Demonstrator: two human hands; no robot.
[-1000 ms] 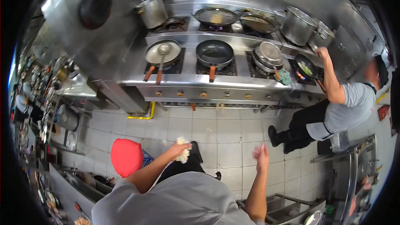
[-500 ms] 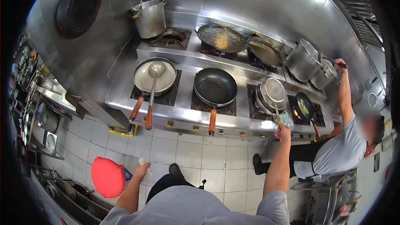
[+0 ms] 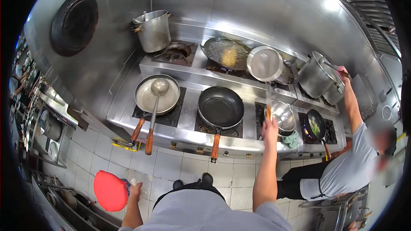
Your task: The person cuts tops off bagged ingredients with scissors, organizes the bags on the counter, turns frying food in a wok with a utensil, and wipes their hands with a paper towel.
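Note:
My right hand point(image 3: 269, 129) grips the wooden handle of a round strainer point(image 3: 265, 63), which is raised over the back burners. Below the strainer, a metal bowl point(image 3: 282, 116) rests on a front burner, with a green cloth point(image 3: 290, 140) at its edge. Golden food point(image 3: 229, 56) sits in bubbling liquid in the back wok point(image 3: 218, 47), left of the strainer. Down at the lower left, my left hand point(image 3: 135, 188) is closed around a pale cloth point(image 3: 134, 182), beside a red rounded object point(image 3: 111, 191).
A black pan point(image 3: 221, 107) and a pale pan point(image 3: 147, 96) holding a ladle point(image 3: 159, 87) stand on front burners, handles past the stove edge. Tall pots point(image 3: 154, 32) stand at the back. At the right, a co-worker point(image 3: 349, 167) reaches towards a large pot point(image 3: 316, 76).
My right hand has taken hold of the strainer and lifted it off the bowl, up and to the left. My left hand moved down and left with the cloth.

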